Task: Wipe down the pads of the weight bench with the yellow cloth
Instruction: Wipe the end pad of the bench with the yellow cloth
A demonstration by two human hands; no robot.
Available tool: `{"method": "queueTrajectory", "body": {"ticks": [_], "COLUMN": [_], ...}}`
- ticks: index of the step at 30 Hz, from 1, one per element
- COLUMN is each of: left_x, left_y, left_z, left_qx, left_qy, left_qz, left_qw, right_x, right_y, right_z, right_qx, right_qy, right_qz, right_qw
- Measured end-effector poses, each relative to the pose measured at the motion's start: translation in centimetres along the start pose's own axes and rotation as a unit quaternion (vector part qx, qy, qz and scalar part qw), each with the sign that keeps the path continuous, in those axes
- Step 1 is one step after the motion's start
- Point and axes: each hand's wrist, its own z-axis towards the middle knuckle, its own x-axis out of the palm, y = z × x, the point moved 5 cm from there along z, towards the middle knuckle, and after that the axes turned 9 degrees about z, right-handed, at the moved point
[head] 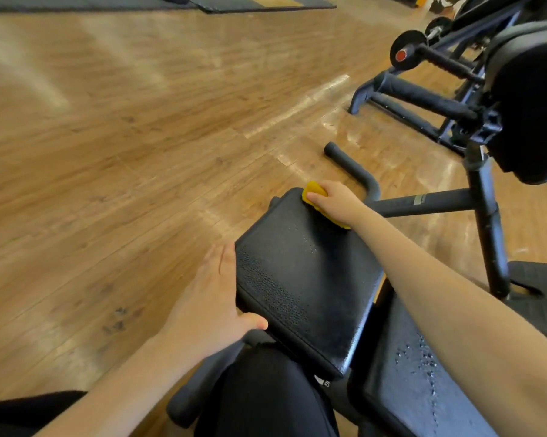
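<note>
A black seat pad (300, 279) of the weight bench lies in front of me, speckled with fine droplets. My right hand (336, 201) grips the yellow cloth (314, 189) and presses it on the pad's far end. Along the pad's left edge rests my left hand (212, 298), fingers straight against the side and thumb on the near corner. A second black pad (414, 380) at the lower right carries larger water drops. My right forearm crosses above it.
The bench's black frame tube (436, 201) and floor bar (351, 167) run beyond the pad. Another machine with a thick black pad (530, 99), foam rollers (423, 96) and a barbell plate (407, 52) stands at the upper right. Wooden floor (124, 137) spreads left; black mats (240, 3) lie far back.
</note>
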Motion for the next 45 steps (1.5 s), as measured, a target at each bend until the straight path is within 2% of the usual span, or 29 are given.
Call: {"method": "queueTrajectory", "body": {"ticks": [3, 6, 14, 21, 28, 32, 34, 36, 38, 40, 42, 45], "left_x": [-0.1, -0.2, -0.2, -0.4, -0.5, -0.5, -0.5, -0.4, -0.3, -0.3, -0.6, -0.8], "left_y": [0.1, 0.4, 0.3, -0.1, -0.3, -0.3, -0.5, -0.6, -0.1, 0.8, 1.8, 2.8], "left_z": [0.0, 0.0, 0.2, -0.3, -0.5, -0.6, -0.6, -0.6, -0.8, -0.8, -0.9, -0.8], "left_qx": [0.002, 0.003, -0.003, -0.002, 0.004, 0.006, 0.009, 0.015, 0.018, 0.004, -0.012, -0.025], "left_qy": [-0.001, 0.001, 0.022, 0.031, 0.032, 0.024, 0.016, 0.012, 0.012, 0.005, -0.008, -0.012], "left_qz": [0.001, 0.001, -0.01, -0.012, -0.015, -0.033, -0.038, -0.035, -0.046, -0.062, -0.068, -0.061], "left_qw": [1.0, 1.0, 1.0, 0.999, 0.999, 0.999, 0.999, 0.999, 0.999, 0.998, 0.998, 0.998], "right_x": [0.5, 0.0, -1.7, -1.6, -0.9, -3.5, -4.4, -3.7, -1.5, 0.7, 1.8, 4.4], "right_y": [1.4, -1.1, -8.0, -7.7, -7.2, -5.2, -1.9, 1.9, 4.5, 5.4, 6.1, 8.2], "right_z": [0.9, -0.8, -7.4, -9.3, -10.8, -10.5, -8.6, -5.4, -2.3, 0.3, 1.3, 0.1], "right_qx": [-0.006, 0.018, 0.109, 0.159, 0.169, 0.11, 0.042, -0.015, -0.038, -0.031, -0.028, -0.082], "right_qy": [0.006, -0.001, -0.072, -0.116, -0.201, -0.25, -0.219, -0.135, -0.032, 0.044, 0.074, 0.139], "right_qz": [0.044, 0.077, 0.088, 0.079, 0.125, 0.157, 0.154, 0.103, 0.026, -0.05, -0.104, -0.193], "right_qw": [0.999, 0.997, 0.988, 0.977, 0.957, 0.949, 0.963, 0.985, 0.998, 0.997, 0.991, 0.968]}}
